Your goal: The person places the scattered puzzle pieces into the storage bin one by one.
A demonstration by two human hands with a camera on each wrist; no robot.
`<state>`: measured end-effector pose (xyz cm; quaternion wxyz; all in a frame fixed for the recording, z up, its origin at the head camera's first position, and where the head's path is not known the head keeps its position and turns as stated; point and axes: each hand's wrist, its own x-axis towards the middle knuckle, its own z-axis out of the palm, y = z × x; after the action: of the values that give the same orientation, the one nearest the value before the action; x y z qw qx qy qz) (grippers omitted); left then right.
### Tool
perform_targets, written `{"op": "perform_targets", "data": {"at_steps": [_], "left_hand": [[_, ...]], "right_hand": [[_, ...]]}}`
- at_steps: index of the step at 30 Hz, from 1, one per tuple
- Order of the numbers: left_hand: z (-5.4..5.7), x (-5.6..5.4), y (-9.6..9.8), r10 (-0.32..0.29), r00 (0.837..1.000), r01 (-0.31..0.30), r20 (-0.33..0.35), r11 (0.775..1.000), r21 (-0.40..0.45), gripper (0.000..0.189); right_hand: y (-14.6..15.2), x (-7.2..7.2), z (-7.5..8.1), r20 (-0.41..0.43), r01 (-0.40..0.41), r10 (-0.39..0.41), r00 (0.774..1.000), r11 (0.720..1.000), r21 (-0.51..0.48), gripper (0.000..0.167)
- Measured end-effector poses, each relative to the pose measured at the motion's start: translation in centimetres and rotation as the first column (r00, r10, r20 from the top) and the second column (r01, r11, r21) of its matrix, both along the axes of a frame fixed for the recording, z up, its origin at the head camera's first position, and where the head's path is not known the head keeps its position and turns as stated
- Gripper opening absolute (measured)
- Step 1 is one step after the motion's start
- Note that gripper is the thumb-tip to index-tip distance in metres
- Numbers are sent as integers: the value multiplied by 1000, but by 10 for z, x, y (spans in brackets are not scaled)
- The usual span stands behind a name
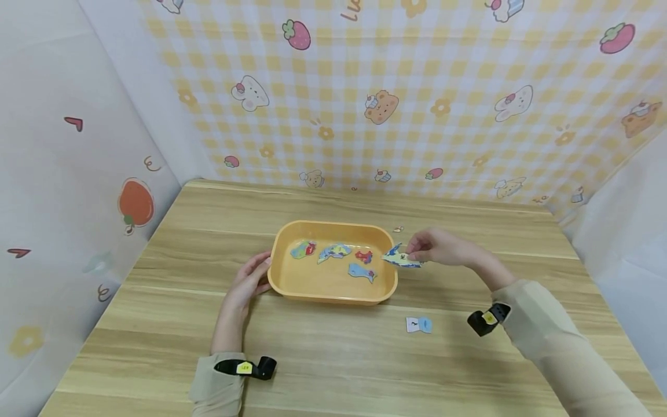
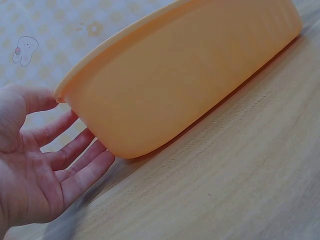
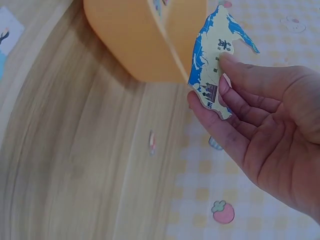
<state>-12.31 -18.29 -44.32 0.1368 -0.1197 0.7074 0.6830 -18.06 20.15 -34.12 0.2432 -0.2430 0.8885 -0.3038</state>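
A yellow plastic tray (image 1: pixel 307 285) stands on the wooden table. At its left end my left hand (image 1: pixel 249 282) touches the outer wall with extended fingertips, the thumb near the rim, as the left wrist view shows. My right hand (image 1: pixel 440 246) pinches a map-shaped puzzle piece (image 3: pixel 205 55), pale yellow with blue edges and printed characters, between thumb and fingers. That piece is held up beside the tray's right rim. Inside the tray lie a green-and-red piece (image 1: pixel 301 251), a blue-and-yellow piece (image 1: pixel 336 251), a red piece (image 1: pixel 364 256) and a light blue piece (image 1: pixel 359 270).
Right of the tray's front, a white-and-blue piece (image 1: pixel 419 325) lies on the table (image 1: pixel 323 359). A tiny piece (image 1: pixel 398 229) lies behind the right hand. Patterned cloth (image 1: pixel 344 150) hangs along the table's back edge, with white cloth at both sides.
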Motion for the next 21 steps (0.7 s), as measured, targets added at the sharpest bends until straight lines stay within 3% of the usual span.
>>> {"op": "perform_targets", "data": {"at_steps": [7,15,21], "left_hand": [[-2,-1,-1,1,1000,-1,3,1000,-1,52],[-3,-2,-2,11,1000,-11,6,1000,8,53],[-3,-2,-1,11,1000,-11,-5,1000,9,53]], "right_hand": [[-27,-10,-2,-19,-25,26,1000,1000,15,11],[-58,-22,-5,-52,-119,122,991,991,64,10],[-88,-31,-6,0,-219,221,975,968,121,9]]}}
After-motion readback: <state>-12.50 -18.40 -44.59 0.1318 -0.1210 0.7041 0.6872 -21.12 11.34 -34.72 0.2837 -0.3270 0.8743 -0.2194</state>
